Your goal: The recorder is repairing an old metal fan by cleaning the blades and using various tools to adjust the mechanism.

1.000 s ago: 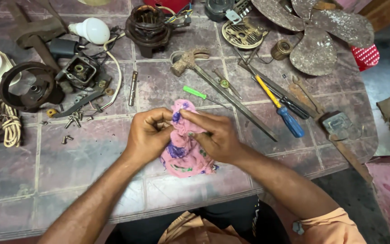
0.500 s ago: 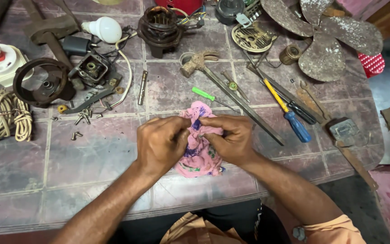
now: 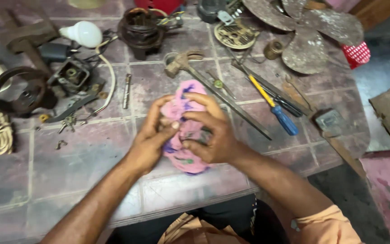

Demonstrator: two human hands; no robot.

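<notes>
Here, left hand [image 3: 152,135] and right hand [image 3: 213,133] both clutch pink cloth [image 3: 183,131], just left of blue-handled screwdriver [image 3: 278,113].

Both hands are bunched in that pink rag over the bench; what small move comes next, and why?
Probably a short twist of the crumpled pink patterned cloth. The left hand and right hand both clasp it above the tiled tabletop, and whatever it may wrap is hidden.

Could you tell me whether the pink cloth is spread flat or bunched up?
Bunched up. The pink cloth is crumpled into a wad, gripped between the left hand and right hand above the tiled table.
</notes>
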